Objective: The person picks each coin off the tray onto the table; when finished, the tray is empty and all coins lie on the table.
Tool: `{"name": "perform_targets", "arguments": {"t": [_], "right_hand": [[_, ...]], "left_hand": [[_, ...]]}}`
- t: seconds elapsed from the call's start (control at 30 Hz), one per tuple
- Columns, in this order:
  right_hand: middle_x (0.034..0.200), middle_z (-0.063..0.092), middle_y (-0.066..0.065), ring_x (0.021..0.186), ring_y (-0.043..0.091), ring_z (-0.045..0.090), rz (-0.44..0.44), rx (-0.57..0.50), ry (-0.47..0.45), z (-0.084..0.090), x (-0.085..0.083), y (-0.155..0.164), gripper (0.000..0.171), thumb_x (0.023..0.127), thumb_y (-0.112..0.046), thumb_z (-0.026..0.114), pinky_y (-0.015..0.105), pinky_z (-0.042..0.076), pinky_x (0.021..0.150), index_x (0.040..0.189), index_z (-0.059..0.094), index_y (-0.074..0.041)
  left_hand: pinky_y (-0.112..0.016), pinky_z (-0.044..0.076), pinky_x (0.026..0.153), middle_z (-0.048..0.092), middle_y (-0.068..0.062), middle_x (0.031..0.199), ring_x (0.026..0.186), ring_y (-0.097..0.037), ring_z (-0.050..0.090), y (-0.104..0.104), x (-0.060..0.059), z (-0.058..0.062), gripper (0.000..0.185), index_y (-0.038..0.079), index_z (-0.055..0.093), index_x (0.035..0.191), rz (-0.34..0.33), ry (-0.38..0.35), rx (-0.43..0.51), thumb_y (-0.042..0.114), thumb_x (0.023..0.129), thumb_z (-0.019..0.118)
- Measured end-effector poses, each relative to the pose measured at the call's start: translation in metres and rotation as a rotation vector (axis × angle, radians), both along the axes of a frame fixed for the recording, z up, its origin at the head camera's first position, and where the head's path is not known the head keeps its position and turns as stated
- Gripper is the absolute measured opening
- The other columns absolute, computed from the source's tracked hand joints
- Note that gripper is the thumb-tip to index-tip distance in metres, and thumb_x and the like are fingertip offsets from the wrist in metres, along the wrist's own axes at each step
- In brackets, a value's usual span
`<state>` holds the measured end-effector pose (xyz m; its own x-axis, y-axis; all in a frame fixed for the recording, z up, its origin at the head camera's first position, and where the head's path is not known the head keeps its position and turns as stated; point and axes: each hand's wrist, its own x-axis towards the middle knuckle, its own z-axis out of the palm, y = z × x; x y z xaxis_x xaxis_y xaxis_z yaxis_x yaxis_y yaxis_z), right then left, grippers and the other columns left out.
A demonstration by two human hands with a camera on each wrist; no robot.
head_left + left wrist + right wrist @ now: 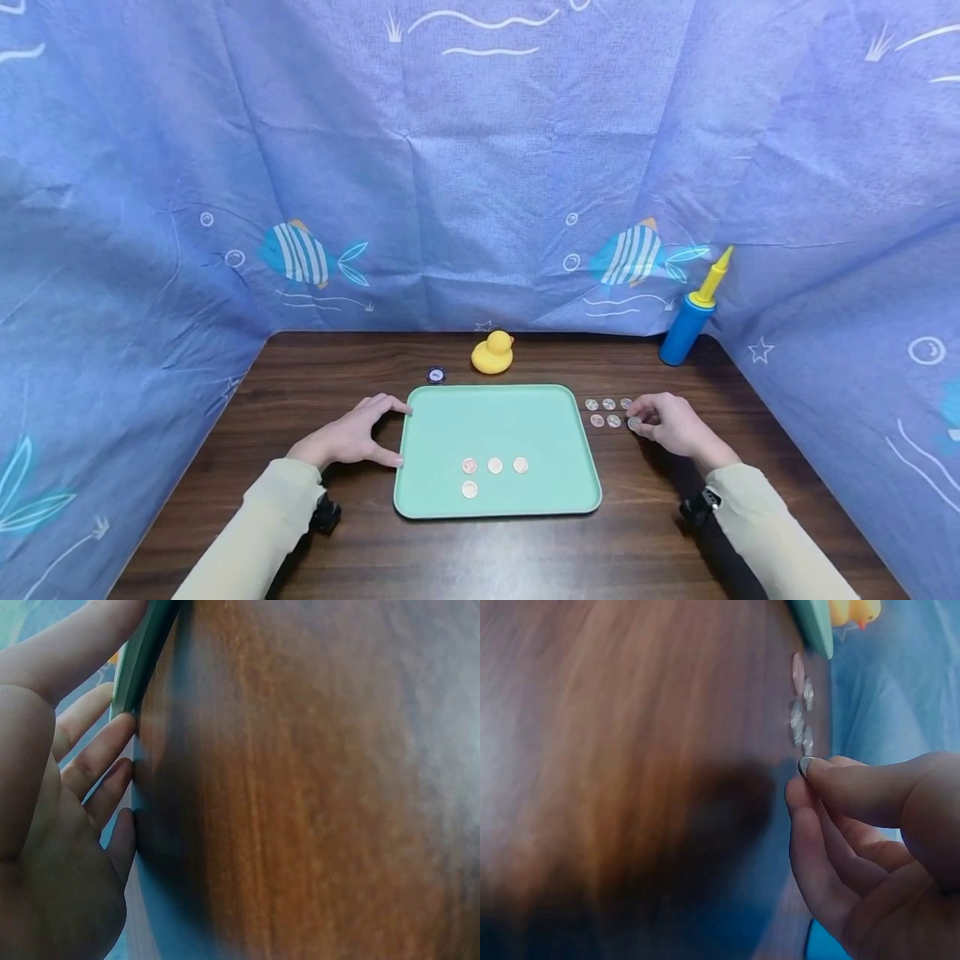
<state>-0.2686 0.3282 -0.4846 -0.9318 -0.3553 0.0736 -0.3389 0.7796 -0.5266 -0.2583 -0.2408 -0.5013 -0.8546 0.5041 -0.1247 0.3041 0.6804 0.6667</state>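
Note:
A mint-green tray [450,417] lies in the middle of the dark wooden table [645,508], with several silver coins [495,465] on its near part. My left hand [402,434] rests against the tray's left edge [142,652], thumb and fingers [101,761] loosely extended along it. Right of the tray, more coins [608,404] lie in two short rows on the table. My right hand [636,414] is at the right end of those rows. In the right wrist view its thumb and forefinger pinch one coin [805,766], close to the other coins [798,720].
A yellow rubber duck [492,352] and a small dark round chip [436,375] sit just behind the tray. A blue hand pump with a yellow nozzle [688,325] stands at the back right. Blue fish-print cloth [480,167] walls the table on three sides.

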Motion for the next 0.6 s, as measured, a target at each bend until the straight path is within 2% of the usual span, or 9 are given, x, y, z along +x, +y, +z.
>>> {"name": "perform_targets", "arguments": {"t": [0.3,0.6], "right_hand": [[0.085,0.073,0.000,0.073,0.011,0.067,-0.038,0.034,0.019,-0.0080,0.0006,0.0052,0.015,0.085,0.000,0.082,0.029,0.053,0.068,0.096,0.076,-0.006],[0.086,0.073,-0.002,0.075,0.010,0.067,-0.039,0.064,0.018,-0.0080,-0.0016,0.0081,0.012,0.086,-0.005,0.084,0.030,0.052,0.068,0.095,0.077,-0.008]], "left_hand": [[-0.063,0.033,0.117,0.046,-0.008,0.156,0.151,-0.036,0.032,-0.0018,0.0000,-0.0006,0.081,0.022,0.055,0.146,-0.001,-0.009,0.002,0.049,0.080,0.091],[-0.064,0.033,0.117,0.046,-0.008,0.155,0.150,-0.037,0.033,-0.0017,-0.0009,-0.0019,0.081,0.020,0.055,0.146,-0.009,-0.004,0.007,0.049,0.080,0.091]]}}
